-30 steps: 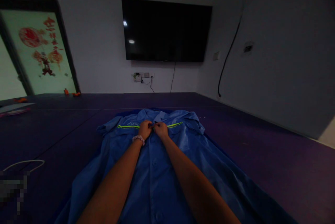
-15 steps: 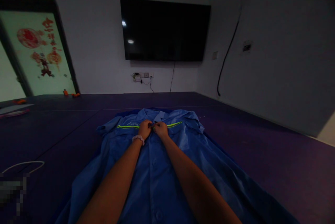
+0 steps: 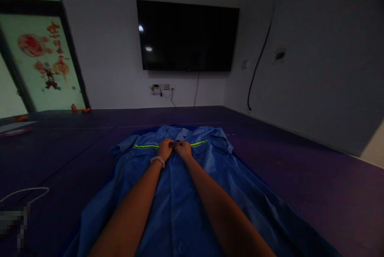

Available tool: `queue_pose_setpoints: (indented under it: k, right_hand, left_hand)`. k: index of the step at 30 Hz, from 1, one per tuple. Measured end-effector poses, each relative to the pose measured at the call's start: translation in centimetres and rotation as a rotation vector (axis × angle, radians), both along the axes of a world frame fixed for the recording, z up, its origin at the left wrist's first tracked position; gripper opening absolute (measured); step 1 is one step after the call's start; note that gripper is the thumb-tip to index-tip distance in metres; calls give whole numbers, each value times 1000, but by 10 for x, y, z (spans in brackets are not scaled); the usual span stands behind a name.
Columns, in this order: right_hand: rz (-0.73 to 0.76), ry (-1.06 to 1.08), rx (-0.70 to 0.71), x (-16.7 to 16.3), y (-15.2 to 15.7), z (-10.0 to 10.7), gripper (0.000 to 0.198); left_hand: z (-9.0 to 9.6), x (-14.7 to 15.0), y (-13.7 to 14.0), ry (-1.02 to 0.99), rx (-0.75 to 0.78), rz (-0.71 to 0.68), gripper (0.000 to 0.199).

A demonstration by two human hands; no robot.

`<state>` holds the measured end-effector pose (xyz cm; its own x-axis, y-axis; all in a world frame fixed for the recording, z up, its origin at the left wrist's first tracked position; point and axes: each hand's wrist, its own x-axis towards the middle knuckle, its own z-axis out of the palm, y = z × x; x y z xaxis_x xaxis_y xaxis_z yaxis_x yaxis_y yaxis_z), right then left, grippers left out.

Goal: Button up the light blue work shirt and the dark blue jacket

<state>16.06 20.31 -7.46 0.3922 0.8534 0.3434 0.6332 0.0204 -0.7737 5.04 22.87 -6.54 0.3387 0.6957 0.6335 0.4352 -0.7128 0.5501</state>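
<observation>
A: Fingers first. State?

B: Narrow, both sides. Left hand (image 3: 165, 150) and right hand (image 3: 184, 151) pinch the front of the blue shirt (image 3: 195, 205), fingertips nearly meeting, just below the collar (image 3: 183, 133). Exact bit of cloth or fastening between them: too dark and small, can't tell.

A: Wrists, arms?

B: Pale pink scrunchie (image 3: 157, 161) on the left wrist. Right one bare. Both forearms reach over the shirt from the near edge.

A: Shirt position?

B: Spread out front up, middle of view, collar at the far end, hem side toward the wearer. Yellow-green stripe (image 3: 199, 143) across the chest, showing on either side of the hands. Pale lettering (image 3: 152, 143) above it on the left, unreadable. Button (image 3: 181, 247) low on the front. Darker blue cloth (image 3: 145, 131) peeks out past the collar.

A: Under it?

B: Dark purple surface (image 3: 288, 177). White cord (image 3: 33, 188) looped at left, pixelated patch beside it, can't identify. Flat pale item (image 3: 18, 127) farther up that side.

A: Background, quick.

B: Black-screen TV (image 3: 187, 37) on the far wall, sockets (image 3: 166, 87) and wires below. Black cable (image 3: 264, 49) hanging on the right wall. Left: door (image 3: 69, 85) with red decorations (image 3: 31, 45), small orange items (image 3: 85, 110) near its foot.
</observation>
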Motion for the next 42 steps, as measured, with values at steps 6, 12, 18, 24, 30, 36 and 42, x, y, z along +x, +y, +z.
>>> queue_pose_setpoints:
  k: [6, 12, 18, 24, 30, 36, 42]
  right_hand:
    - [-2, -1, -4, 0, 0, 0, 21]
    - [-4, 2, 2, 0, 0, 0, 20]
    - [-7, 4, 6, 0, -1, 1, 21]
    - [2, 0, 3, 0, -2, 1, 22]
    - [-1, 11, 1, 0, -1, 1, 20]
    - [8, 18, 3, 0, -1, 1, 21]
    - [15, 25, 4, -1, -3, 2, 22]
  left_hand:
    - [0, 0, 1, 10, -2, 7, 19]
    - [1, 0, -1, 36, -1, 19, 18]
    - [4, 0, -3, 82, 15, 35, 23]
    - [4, -1, -3, 113, 30, 72, 21]
    - [4, -1, -3, 155, 44, 87, 13]
    - [6, -1, -7, 173, 63, 66, 16]
    - [7, -2, -8, 187, 72, 39, 20]
